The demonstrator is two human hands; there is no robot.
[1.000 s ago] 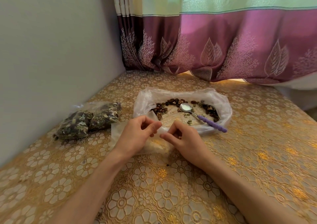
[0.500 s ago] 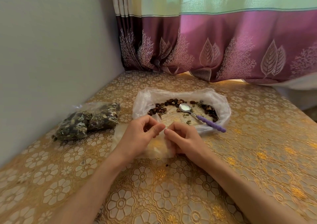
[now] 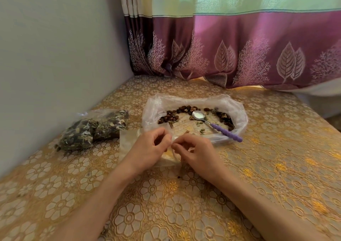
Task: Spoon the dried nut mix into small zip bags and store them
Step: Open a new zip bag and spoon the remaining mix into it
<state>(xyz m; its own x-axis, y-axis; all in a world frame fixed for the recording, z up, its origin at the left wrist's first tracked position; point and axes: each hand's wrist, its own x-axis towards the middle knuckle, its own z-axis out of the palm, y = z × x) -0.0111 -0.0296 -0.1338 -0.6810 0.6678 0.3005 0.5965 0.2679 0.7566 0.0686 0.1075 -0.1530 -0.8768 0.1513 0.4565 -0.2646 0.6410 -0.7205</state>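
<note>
Zip bag (image 3: 129, 141), mostly hidden, is pinched by left hand (image 3: 149, 148) and right hand (image 3: 197, 154).

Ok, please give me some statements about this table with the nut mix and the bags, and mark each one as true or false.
1. The spoon lies in the open plastic bag with the nut mix. True.
2. The right hand holds the spoon. False: both the right hand and the left hand pinch the small zip bag; nobody touches the spoon.
3. Filled bags lie by the wall, on the left. True.
4. The spoon handle is green. False: it is purple.
5. The curtain hangs behind the table. True.
</note>
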